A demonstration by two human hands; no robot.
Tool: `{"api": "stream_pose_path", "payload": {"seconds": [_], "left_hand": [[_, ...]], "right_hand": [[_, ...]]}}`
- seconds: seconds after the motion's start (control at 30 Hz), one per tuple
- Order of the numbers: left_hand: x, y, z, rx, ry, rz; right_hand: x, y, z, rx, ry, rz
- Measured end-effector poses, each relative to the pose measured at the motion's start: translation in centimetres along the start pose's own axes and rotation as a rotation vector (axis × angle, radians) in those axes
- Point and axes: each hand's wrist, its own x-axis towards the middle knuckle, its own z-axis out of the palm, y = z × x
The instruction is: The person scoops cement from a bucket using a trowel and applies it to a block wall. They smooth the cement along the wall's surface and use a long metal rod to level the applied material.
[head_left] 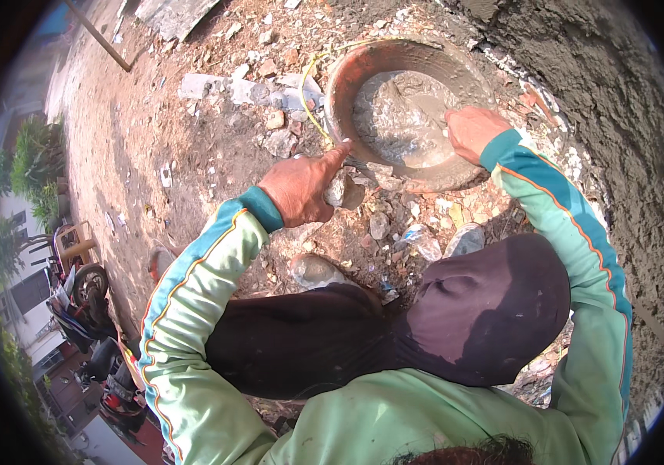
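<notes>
— Grey wet mortar fills the round reddish-brown pan (pixel 347 85), yes? How does it look?

— Yes. The mortar (pixel 394 116) is smooth in the middle and heaped a little on the far side. The pan's rim is worn and smeared with grey. It lies on rubble ground, far from the person, right of centre.

— Where are the hands?

— The right hand (pixel 473 130) rests on the pan's right rim, the fingers curled over the edge and into the mortar. I think it grips the rim, but the fingertips are hidden. The left hand (pixel 301 186) is closed around the handle of a grey metal trowel (pixel 345 188), just near the pan's near-left rim. The index finger stretches along the tool toward the pan.

— Any packages or signs?

— No clear label. White crumpled scraps (pixel 247 89) lie on the ground left of the pan. A thin yellow cord (pixel 313 74) curves along its left rim. A grey rough cement wall (pixel 626 132) stands at the right.
</notes>
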Motion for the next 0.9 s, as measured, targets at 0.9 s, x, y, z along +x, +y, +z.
{"api": "stream_pose_path", "payload": {"seconds": [0.9], "left_hand": [[-1.8, 6.6, -6.6, -0.668, 0.231, 0.186]], "right_hand": [[-8.6, 16.5, 6.6, 0.294, 0.626, 0.479]]}}
